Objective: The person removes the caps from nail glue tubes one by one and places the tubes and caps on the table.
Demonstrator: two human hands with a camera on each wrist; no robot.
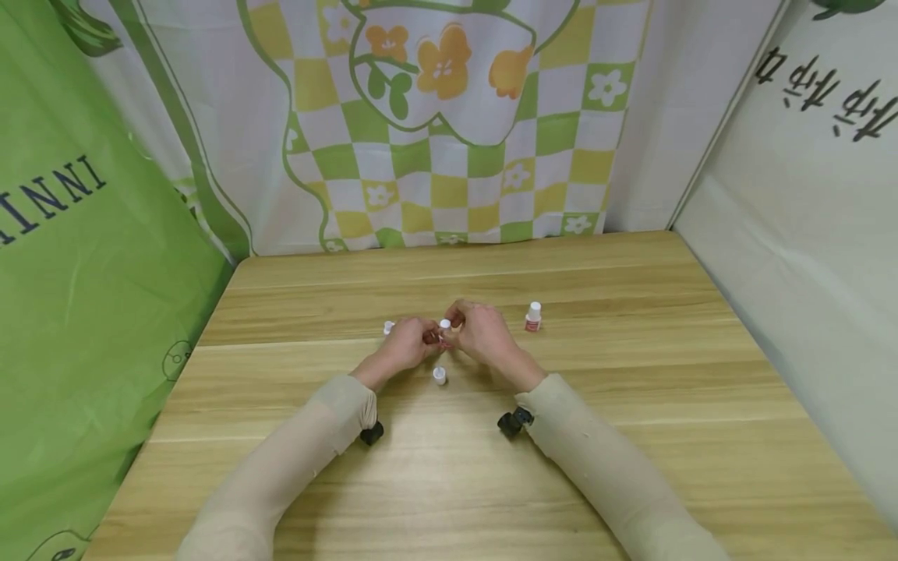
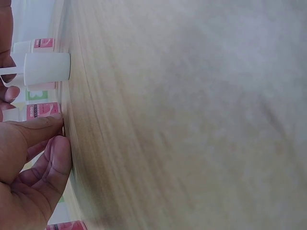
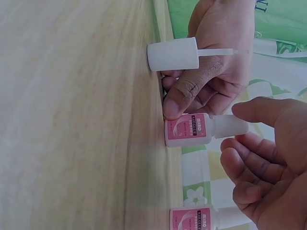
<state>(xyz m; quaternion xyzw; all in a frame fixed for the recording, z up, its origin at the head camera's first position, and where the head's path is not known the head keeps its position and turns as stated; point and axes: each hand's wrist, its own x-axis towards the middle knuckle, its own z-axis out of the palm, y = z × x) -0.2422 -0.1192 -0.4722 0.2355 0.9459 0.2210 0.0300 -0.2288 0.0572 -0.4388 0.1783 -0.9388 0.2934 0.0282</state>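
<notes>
A small nail glue bottle (image 3: 188, 129) with a pink label and white cap (image 3: 230, 125) stands upright on the table between both hands. My left hand (image 1: 410, 343) holds its base, thumb and fingers at the label, as the left hand (image 3: 216, 62) shows in the right wrist view. At the top, my right hand (image 1: 482, 331) has the white cap between its thumb and fingertips; the right hand (image 3: 273, 163) has its other fingers loosely bent. Nearer my body, a white brush cap (image 1: 440, 375) stands on the table, its thin applicator (image 3: 218, 51) pointing up.
Another nail glue bottle (image 1: 533, 317) stands capped to the right of my right hand. A small white item (image 1: 389, 327) shows partly behind my left hand. The wooden table (image 1: 449, 483) meets fabric hangings (image 1: 449, 195) at its back and sides.
</notes>
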